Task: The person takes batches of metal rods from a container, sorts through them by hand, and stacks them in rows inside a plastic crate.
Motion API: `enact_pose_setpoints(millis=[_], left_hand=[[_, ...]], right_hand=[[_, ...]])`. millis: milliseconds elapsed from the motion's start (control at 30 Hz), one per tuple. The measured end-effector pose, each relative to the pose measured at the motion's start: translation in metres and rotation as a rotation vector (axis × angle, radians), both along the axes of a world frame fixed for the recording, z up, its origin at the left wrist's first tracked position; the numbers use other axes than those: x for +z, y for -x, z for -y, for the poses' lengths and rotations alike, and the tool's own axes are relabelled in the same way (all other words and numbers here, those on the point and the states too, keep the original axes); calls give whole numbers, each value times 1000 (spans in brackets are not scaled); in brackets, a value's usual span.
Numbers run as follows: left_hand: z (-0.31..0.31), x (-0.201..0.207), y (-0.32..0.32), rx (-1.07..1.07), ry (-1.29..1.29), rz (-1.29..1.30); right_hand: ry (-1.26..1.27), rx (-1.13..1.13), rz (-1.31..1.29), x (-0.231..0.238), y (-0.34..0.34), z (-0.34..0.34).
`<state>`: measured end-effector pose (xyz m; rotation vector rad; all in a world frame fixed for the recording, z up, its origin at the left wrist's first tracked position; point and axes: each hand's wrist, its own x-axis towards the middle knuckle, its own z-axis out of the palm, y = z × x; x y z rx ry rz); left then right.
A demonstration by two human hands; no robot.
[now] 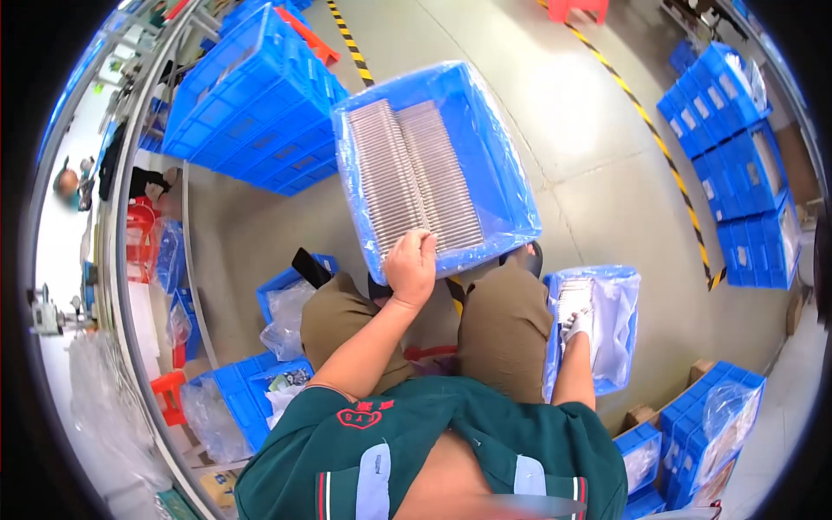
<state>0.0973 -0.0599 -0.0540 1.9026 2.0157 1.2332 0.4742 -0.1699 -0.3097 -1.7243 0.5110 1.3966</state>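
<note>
While L hand [411, 267] fingers grip crate [511, 204] w/ 2 plate rows [414, 178], gloved R hand [575, 327] pinches plates.

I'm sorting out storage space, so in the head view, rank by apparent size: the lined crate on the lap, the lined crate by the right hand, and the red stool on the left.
1. Lap crate, nearest the camera, so partly flattered.
2. Crate by the right hand.
3. Red stool.
</note>
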Motion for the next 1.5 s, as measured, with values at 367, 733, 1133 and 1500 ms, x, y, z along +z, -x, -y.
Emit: enact_pose_setpoints(millis=[367, 733, 1133, 1500], left_hand=[[-28, 38, 16, -166, 113, 689], [-63, 71, 86, -341, 292, 1456], [-60, 69, 103, -442, 337, 1755], [-55, 73, 95, -256, 234, 1261]], right_hand=[[-723, 439, 430, 271, 74, -148], [-1194, 1199, 433, 365, 295, -207], [-1180, 1360, 475, 355, 320, -198], [-1271, 1418, 1126, 359, 318, -195]])
